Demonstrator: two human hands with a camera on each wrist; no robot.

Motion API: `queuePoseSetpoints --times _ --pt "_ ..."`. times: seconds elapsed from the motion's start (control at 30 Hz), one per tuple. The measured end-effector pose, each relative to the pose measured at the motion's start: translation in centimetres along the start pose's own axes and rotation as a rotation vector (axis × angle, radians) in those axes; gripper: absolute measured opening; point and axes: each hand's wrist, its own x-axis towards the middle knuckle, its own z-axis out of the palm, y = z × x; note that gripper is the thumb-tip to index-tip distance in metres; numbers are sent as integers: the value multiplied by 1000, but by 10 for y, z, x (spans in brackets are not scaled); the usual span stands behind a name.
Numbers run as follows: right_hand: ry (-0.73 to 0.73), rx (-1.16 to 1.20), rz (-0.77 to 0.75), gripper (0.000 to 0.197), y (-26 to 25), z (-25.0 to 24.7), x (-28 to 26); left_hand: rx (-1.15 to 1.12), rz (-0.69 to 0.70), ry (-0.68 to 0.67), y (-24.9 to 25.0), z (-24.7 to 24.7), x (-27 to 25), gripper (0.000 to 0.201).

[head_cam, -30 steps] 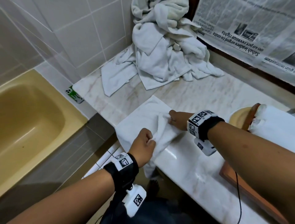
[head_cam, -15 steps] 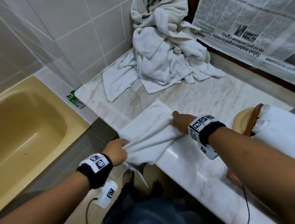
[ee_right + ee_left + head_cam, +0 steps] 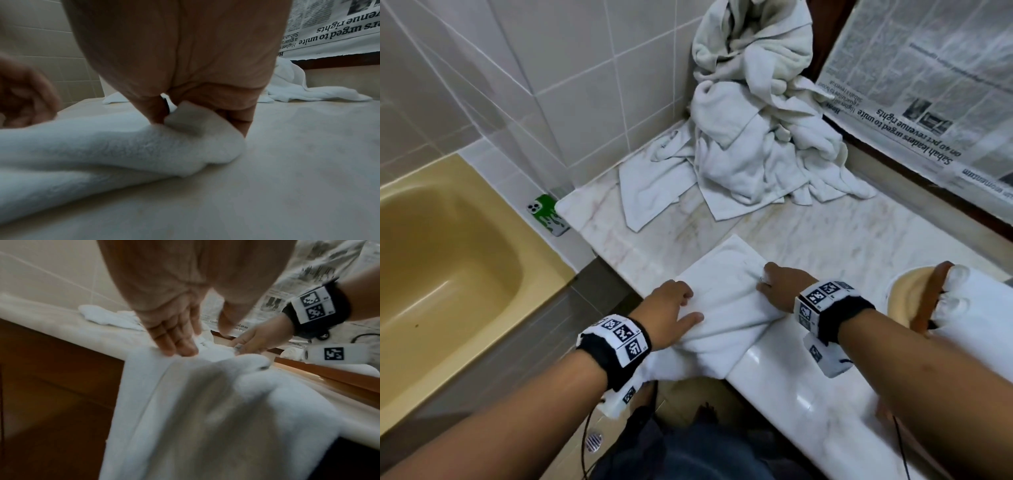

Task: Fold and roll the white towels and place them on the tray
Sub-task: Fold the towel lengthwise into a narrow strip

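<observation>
A white towel (image 3: 726,301) lies folded on the marble counter (image 3: 842,240), its near end hanging over the front edge. My left hand (image 3: 674,305) rests flat on the towel's left part, fingers (image 3: 174,344) straight and pressing down. My right hand (image 3: 774,284) is at the towel's right edge and pinches a raised fold (image 3: 185,120) between thumb and fingers. A wooden tray (image 3: 931,301) at the right edge carries rolled white towels (image 3: 983,308). The right hand (image 3: 257,339) also shows in the left wrist view.
A heap of loose white towels (image 3: 756,137) fills the back corner against the tiled wall. Newspaper (image 3: 928,85) covers the wall at the back right. A beige basin (image 3: 904,294) sits beside the tray. A green phone (image 3: 548,216) and a yellow bathtub (image 3: 431,274) are to the left.
My left hand let go of the towel's hanging edge, came up over the counter and now lies flat on the towel. The right hand stayed at the right edge.
</observation>
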Motion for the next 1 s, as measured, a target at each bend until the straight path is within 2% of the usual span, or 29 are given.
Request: queuePoseSetpoints --times 0.07,0.17,0.23,0.33,0.47,0.57,0.67,0.73,0.83,0.93,1.0 --pt "-3 19 -19 40 -7 -9 2 38 -75 7 1 2 11 45" --pt "-27 147 -99 23 -20 -28 8 90 -116 -25 2 1 19 32" --pt "-46 239 -125 31 -28 -37 14 140 -120 -66 4 -2 22 28" --pt "-31 346 -127 35 -34 -42 25 30 -100 -49 2 -11 25 21" --pt "62 308 -75 18 -34 -29 38 -135 -129 -8 -5 -21 24 21" --pt "114 314 -65 27 -35 -18 45 -144 -158 62 -6 -15 18 27" --pt "133 322 -55 32 -37 -12 49 -72 -215 122 -9 -19 15 27" --pt "154 321 -36 32 -39 -7 50 110 -224 136 -7 -29 20 24" --pt "188 353 -21 35 -41 -8 53 335 -154 157 5 -40 42 21" --pt "188 394 -27 33 -41 -9 53 223 -7 100 16 -43 77 29" --pt "183 424 -14 29 -41 -8 52 103 9 55 23 -43 103 33"
